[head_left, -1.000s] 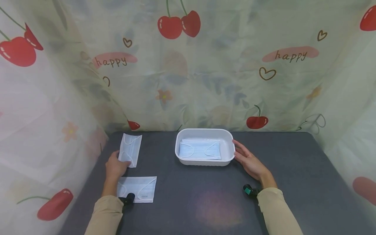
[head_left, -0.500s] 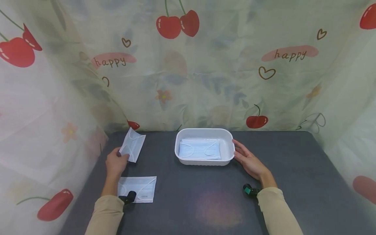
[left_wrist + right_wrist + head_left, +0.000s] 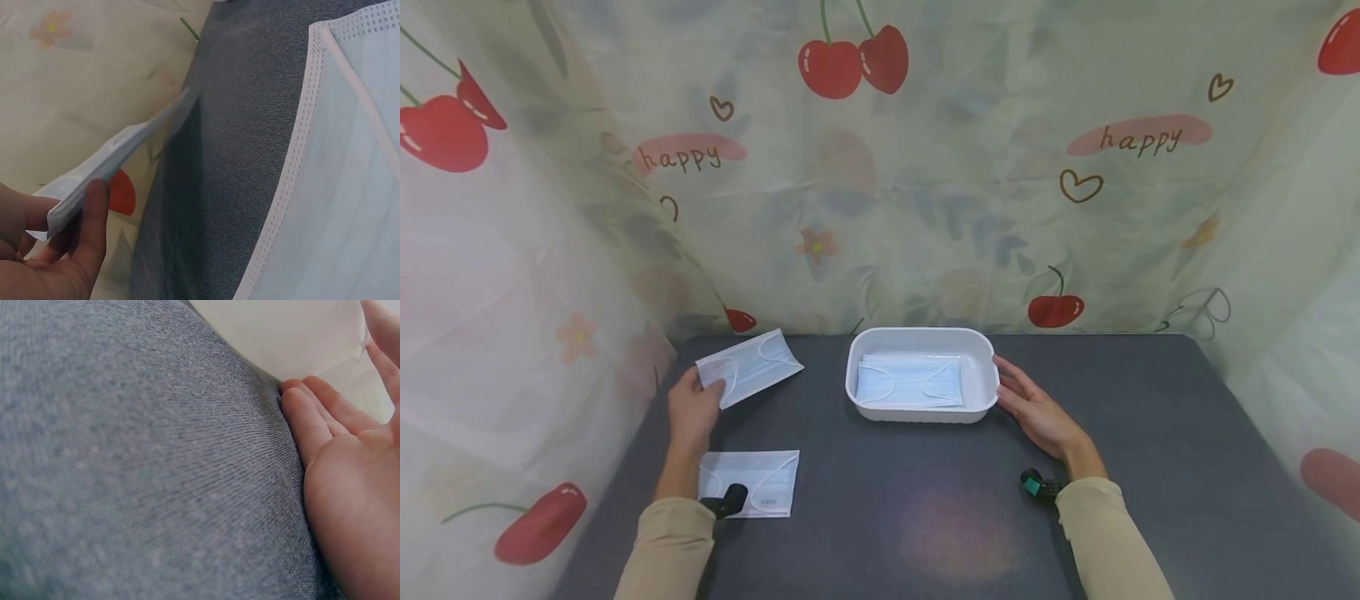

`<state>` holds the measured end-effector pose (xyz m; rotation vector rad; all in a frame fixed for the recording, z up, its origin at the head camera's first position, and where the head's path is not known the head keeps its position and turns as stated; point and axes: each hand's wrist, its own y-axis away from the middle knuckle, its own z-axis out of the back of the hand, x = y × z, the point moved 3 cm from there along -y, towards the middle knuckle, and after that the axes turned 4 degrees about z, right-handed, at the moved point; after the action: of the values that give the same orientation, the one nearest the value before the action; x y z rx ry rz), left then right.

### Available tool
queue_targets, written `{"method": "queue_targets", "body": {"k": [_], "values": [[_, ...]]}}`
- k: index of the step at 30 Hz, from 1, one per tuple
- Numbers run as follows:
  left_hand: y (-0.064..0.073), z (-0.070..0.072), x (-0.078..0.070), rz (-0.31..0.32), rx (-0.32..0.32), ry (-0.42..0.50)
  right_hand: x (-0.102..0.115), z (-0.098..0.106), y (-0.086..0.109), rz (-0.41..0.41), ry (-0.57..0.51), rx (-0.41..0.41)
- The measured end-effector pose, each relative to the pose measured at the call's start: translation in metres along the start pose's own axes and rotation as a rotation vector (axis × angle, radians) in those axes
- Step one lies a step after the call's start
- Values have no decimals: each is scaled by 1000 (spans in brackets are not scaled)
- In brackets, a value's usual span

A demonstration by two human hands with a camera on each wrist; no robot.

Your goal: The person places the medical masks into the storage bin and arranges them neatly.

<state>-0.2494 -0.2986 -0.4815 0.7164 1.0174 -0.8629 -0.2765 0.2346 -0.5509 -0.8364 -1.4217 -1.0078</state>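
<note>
My left hand (image 3: 694,417) pinches one end of a pale blue face mask (image 3: 752,367) between thumb and fingers. The left wrist view shows this held mask (image 3: 119,153) nearly edge-on, lifted off the table. Below that hand, a second face mask (image 3: 775,483) lies flat, partly covered by the left wrist and its camera. My right hand (image 3: 1037,417) has its fingers extended against the right side of a white plastic basin (image 3: 981,379). Inside the basin, face masks (image 3: 910,383) lie flat toward the left. In the right wrist view, fingertips (image 3: 300,403) are at the foot of the basin wall (image 3: 294,337).
A dark grey cloth covers the table (image 3: 865,517). Behind it and at both sides hangs a pale curtain (image 3: 925,208) printed with cherries and hearts. The basin stands near the table's back edge.
The left hand has raised the face mask off the table and turned it from upright to slanting rightward, toward the basin. The right hand and the basin stay in place.
</note>
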Motion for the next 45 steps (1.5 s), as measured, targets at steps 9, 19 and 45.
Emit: {"method": "queue_targets", "body": {"k": [9,19,45], "values": [[3,1,-12,-44,-9,53,-1,-1,0,7,-1,-1],[8,-2,-25,-29,26,62,-2,0,0,10,2,-10],[25,-20,-74,-64,147,164,0,-2,1,5,-4,-14]]}}
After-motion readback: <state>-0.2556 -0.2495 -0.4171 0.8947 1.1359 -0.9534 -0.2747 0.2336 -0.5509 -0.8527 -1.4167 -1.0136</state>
